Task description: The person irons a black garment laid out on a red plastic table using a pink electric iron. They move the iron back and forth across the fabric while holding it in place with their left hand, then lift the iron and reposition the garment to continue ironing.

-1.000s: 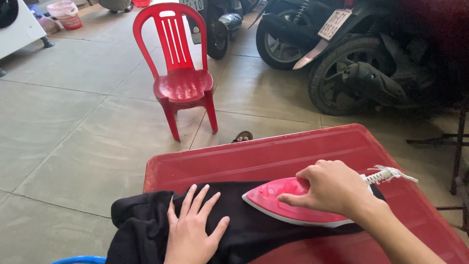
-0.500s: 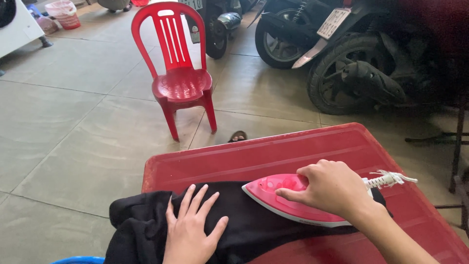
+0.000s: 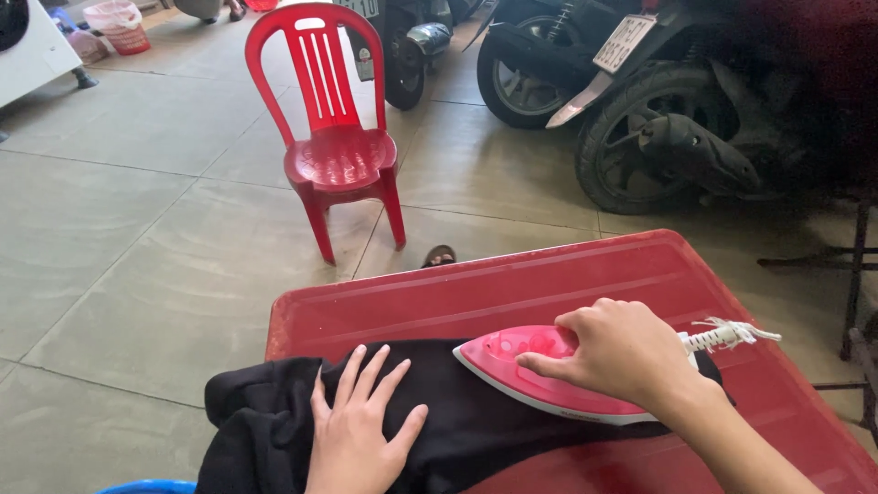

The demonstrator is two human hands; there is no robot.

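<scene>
- left hand at 6-7 o'clock, nearest the camera: flat on the black garment, fingers spread and pointing to 12-1, palm down, gripping nothing.
- black garment: spread across the near edge of the red table, from 7 o'clock to about 4. Its left end is bunched and hangs over the table corner.
- right hand at 4 o'clock: fingers curled tight around the handle of the pink iron, forearm coming in from 5.
- pink iron: soleplate down on the garment, tip pointing to 9, just beside the left fingertips but not touching them. White cord leaves its rear toward 3.
- blue rim at 7 o'clock, bottom edge, mostly cut off; can't tell what it is.
- red table: bare ribbed top beyond the garment, centre to 3.
- small dark object on the floor right behind the table's far edge, partly hidden.
- red plastic chair at 11-12 on grey tiles, well apart from the table.
- motorbikes parked at 12-2, farthest row.
- pink basket at 10-11, far corner.
</scene>
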